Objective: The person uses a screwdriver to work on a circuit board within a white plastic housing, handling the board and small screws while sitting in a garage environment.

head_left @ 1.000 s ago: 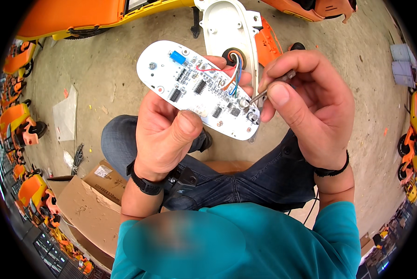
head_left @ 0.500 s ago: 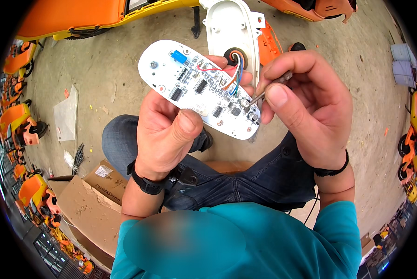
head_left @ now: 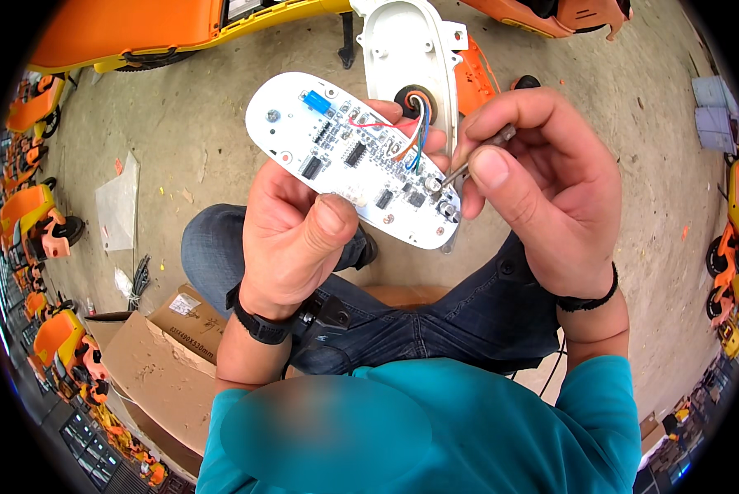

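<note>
My left hand grips a long, oval white circuit board, with the thumb on its near edge and other fingers showing at its far edge. The board's component side faces up, with dark chips, a blue connector and round capacitors near its right end. Pinched in my right hand is a thin screwdriver. Its tip is at the capacitors; whether it touches one I cannot tell. Coloured wires arch from the board toward a round hole in a white plastic housing beyond.
An orange and yellow kart body stands at the far left, another orange one at the far right. An opened cardboard box sits left of my legs. A white sheet lies on the concrete floor.
Very little differs. The white housing appears shifted slightly left, and the board's right end sits a touch lower. Both hands keep their holds.
</note>
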Available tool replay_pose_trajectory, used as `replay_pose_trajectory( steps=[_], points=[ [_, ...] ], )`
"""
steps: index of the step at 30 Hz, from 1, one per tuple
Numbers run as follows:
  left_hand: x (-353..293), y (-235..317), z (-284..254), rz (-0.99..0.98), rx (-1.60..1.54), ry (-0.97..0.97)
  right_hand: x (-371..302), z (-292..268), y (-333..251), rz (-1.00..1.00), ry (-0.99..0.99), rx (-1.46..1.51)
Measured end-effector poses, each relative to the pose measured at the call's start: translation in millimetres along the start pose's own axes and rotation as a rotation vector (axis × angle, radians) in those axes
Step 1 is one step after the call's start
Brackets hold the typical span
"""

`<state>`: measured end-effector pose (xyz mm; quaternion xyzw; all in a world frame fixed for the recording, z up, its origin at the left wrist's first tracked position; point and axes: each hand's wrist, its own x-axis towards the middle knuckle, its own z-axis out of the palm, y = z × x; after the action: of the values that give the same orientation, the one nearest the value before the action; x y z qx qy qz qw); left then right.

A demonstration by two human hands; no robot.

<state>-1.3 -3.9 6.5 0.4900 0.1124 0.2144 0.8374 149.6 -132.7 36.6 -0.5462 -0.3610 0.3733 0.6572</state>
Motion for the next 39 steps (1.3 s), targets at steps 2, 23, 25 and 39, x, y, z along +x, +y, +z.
replay_pose_trajectory(
  steps=[2, 23, 25, 39],
  points=[
    [-0.2, -0.3, 0.0, 0.002, -0.010, -0.004, -0.6, 0.8, -1.1, 0.009, 0.021, 0.010],
    [-1.4, 1.5, 0.7, -0.012, 0.007, 0.020, -0.6, 1.7, -1.0, -0.012, -0.004, 0.042],
    [-0.8, 1.0, 0.0, -0.005, 0.012, 0.011, -0.5, -0.6, -0.5, -0.004, -0.042, 0.015],
    [-1.8, -0.9, -4.4, -0.023, -0.105, -0.021, -1.4, 1.0, -7.9, 0.051, -0.012, 0.027]
  ],
)
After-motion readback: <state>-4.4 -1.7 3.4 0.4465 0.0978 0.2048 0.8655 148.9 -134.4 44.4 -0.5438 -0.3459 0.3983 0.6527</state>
